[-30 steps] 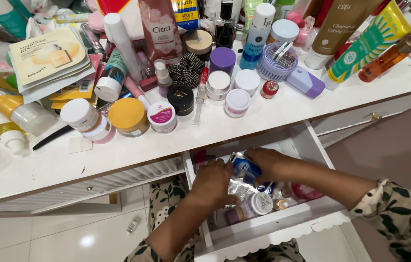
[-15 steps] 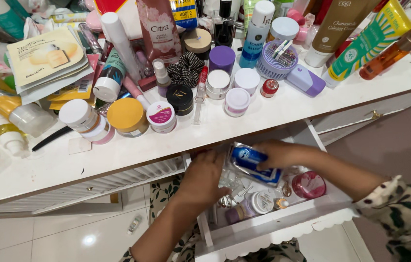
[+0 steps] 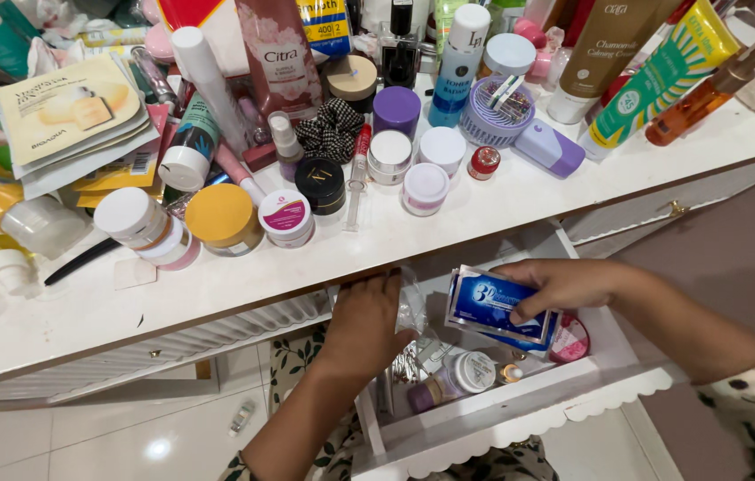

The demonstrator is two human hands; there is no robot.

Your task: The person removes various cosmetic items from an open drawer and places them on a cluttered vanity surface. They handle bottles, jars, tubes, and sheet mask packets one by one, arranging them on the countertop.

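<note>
My right hand (image 3: 564, 282) grips a stack of blue flat sachets (image 3: 495, 305) and holds it over the open white drawer (image 3: 520, 419) under the tabletop. In the drawer's left part, my left hand (image 3: 364, 322) pinches a clear plastic wrapper (image 3: 413, 307). Below the hands the drawer holds a small purple bottle with a white cap (image 3: 453, 379), a pink round case (image 3: 571, 343) and silvery foil bits. Both forearms reach in from the lower edge of the view.
The white tabletop (image 3: 217, 285) above the drawer is crowded with jars, tubes, bottles, a yellow-lidded jar (image 3: 221, 216), a purple brush cleaner (image 3: 500, 111) and sheet-mask packets (image 3: 70, 116). A shut drawer (image 3: 689, 200) is at right. Glossy tiled floor (image 3: 83, 436) lies below left.
My right hand has lifted the blue sachets up and to the right out of the drawer. My left hand shifted left and now pinches the clear wrapper.
</note>
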